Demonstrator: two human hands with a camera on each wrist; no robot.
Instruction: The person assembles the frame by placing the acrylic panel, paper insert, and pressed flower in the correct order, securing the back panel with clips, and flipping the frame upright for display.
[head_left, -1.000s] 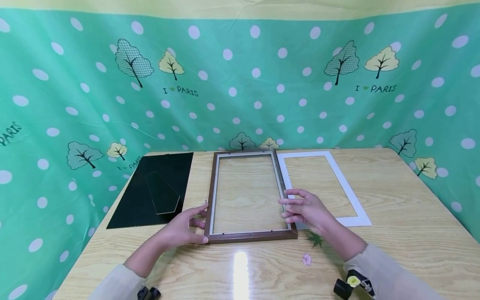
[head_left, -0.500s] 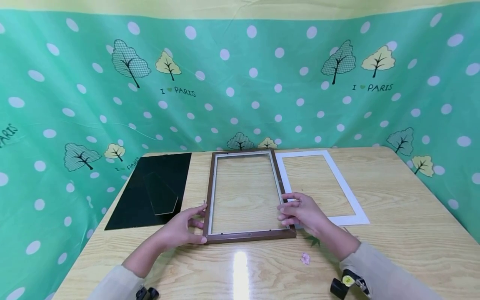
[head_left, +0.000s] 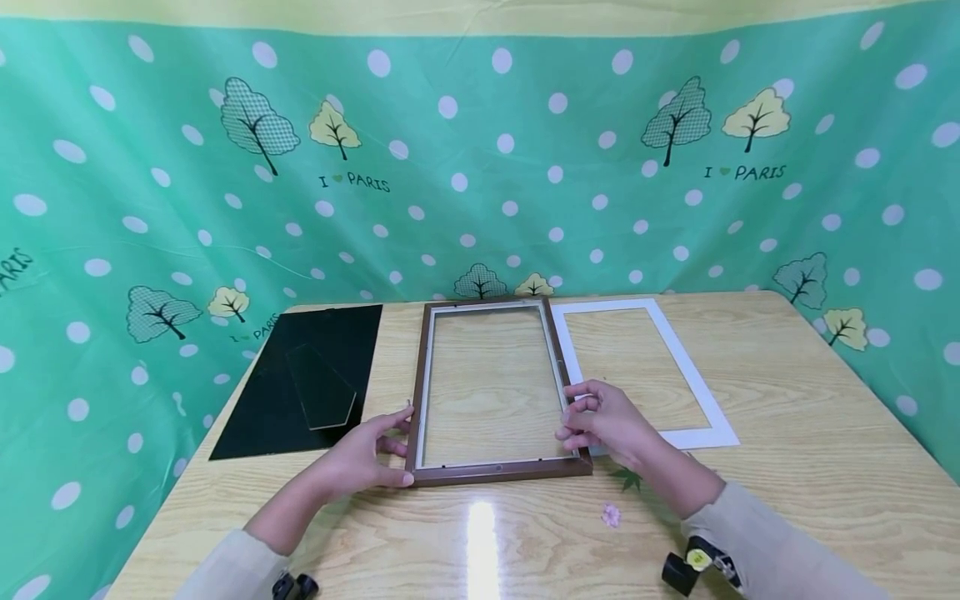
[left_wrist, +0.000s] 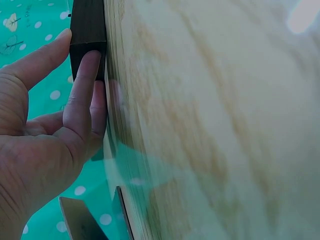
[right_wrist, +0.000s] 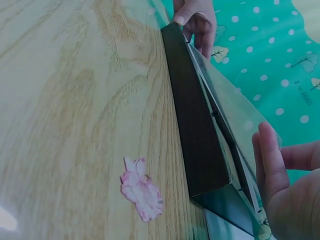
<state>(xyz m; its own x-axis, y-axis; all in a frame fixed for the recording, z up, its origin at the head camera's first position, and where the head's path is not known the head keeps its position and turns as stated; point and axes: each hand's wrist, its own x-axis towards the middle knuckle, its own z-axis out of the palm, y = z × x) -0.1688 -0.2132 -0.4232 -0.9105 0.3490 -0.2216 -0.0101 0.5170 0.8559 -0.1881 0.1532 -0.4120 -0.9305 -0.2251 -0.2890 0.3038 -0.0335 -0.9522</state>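
A brown picture frame (head_left: pixel 498 473) lies on the table, its inner side facing up with a light inner lip. A clear pane (right_wrist: pixel 232 95) seems to lie in it. My left hand (head_left: pixel 367 458) holds the frame's near left corner, thumb at the corner and fingers along the left bar. In the left wrist view, the fingertips of the left hand (left_wrist: pixel 60 115) touch the dark frame (left_wrist: pixel 89 25). My right hand (head_left: pixel 611 425) reaches over the right bar, fingertips at the inner edge. Its fingers look fairly straight in the right wrist view; whether they touch the pane is unclear.
A black backing board (head_left: pixel 277 400) with a stand flap lies left of the frame. To the right is a white mat (head_left: pixel 701 437). A green leaf (head_left: pixel 628 478) and a pink flower (head_left: pixel 611 515) lie near the right arm. A dotted green curtain (head_left: pixel 480 167) hangs behind the table.
My right hand's fingers have drawn closer together at the frame's right bar. The left hand and the frame stay nearly still; the head view has shifted slightly.
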